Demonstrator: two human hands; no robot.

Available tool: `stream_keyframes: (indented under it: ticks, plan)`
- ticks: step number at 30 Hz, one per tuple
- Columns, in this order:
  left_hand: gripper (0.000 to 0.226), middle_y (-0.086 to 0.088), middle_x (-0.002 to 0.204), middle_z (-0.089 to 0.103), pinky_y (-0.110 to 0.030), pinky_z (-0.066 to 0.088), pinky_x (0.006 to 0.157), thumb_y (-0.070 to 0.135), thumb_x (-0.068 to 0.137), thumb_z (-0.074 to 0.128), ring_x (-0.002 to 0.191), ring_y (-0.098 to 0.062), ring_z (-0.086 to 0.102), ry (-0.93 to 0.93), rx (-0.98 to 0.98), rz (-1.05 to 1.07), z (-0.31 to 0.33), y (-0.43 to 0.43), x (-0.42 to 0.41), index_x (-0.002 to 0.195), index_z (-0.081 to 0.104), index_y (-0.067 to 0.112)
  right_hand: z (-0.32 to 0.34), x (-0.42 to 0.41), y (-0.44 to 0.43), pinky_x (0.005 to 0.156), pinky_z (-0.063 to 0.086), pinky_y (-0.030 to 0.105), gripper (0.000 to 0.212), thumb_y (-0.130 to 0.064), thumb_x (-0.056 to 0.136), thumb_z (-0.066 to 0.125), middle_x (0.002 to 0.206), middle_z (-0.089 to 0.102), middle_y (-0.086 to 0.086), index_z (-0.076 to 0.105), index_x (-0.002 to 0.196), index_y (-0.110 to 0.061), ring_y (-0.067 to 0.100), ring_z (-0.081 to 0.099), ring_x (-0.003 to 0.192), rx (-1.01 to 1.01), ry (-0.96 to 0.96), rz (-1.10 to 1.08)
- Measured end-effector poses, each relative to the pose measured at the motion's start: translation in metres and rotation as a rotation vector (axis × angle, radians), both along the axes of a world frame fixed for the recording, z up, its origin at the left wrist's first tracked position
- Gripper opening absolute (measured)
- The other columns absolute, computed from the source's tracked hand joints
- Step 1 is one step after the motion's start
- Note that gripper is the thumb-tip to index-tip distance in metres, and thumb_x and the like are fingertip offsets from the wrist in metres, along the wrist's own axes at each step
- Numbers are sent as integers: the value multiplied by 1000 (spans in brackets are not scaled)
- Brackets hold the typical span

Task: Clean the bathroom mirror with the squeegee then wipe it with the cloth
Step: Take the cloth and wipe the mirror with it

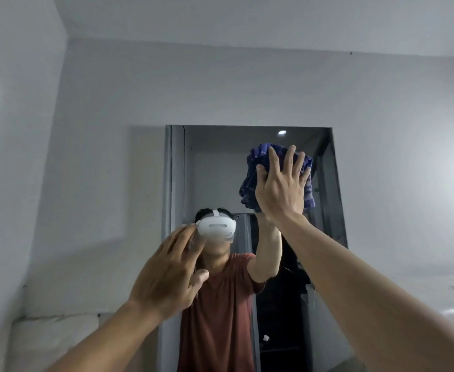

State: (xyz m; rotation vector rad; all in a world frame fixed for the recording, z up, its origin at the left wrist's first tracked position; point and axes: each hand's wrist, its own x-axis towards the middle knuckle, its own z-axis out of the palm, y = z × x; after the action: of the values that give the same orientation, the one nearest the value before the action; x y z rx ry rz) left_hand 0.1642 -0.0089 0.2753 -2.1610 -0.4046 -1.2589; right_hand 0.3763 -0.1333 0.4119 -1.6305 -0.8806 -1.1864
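Blue checked cloth is lying bunched under the right hand, whose fingers are spreading flat and pressing it against the mirror, near the glass's upper part. Below and to the left of that hand, the left hand is hovering open and holding nothing, fingers loosely apart; whether it is touching the glass cannot be told. Between the two hands, the reflection is showing a person in a red shirt wearing a white headset.
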Motion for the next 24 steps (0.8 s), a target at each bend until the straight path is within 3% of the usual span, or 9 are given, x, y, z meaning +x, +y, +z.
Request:
stream_keyframes:
  ticks: [6, 9, 12, 17, 24]
  plan:
    - [77, -9, 161, 26, -33, 25, 117, 53, 88, 57, 149, -24, 22, 26, -14, 13, -6, 7, -3, 152, 34, 16, 37, -54, 42, 123, -1, 60, 59, -49, 106, 21, 168, 7, 19, 18, 160, -25, 40, -3, 154, -77, -136, -17]
    - [67, -10, 156, 36, -39, 34, 117, 50, 93, 52, 145, -26, 32, 12, 16, 28, -17, 4, -9, 147, 42, 14, 40, -78, 59, 123, 0, 60, 60, -49, 106, 21, 168, 7, 18, 17, 160, -24, 41, -2, 154, -157, -238, -8]
    - [64, -11, 150, 45, -40, 43, 110, 48, 92, 52, 140, -27, 41, 64, 58, 43, -31, 8, -15, 145, 45, 12, 31, -95, 71, 123, 3, 59, 58, -48, 106, 25, 167, 14, 16, 25, 158, -23, 39, 2, 154, -235, -371, 14]
    - [70, -8, 154, 41, -32, 39, 111, 46, 89, 60, 145, -23, 35, 80, 42, 30, -39, 13, -17, 148, 41, 14, 2, -94, 72, 123, 12, 59, 53, -45, 106, 31, 163, 30, 13, 38, 154, -24, 37, 16, 153, -345, -594, 27]
    - [77, -11, 155, 39, -34, 36, 112, 43, 88, 66, 144, -26, 36, 84, 3, 19, -41, 10, -17, 151, 35, 12, -38, -55, 39, 125, 10, 55, 53, -45, 106, 31, 166, 24, 9, 32, 156, -27, 31, 10, 155, -432, -656, 38]
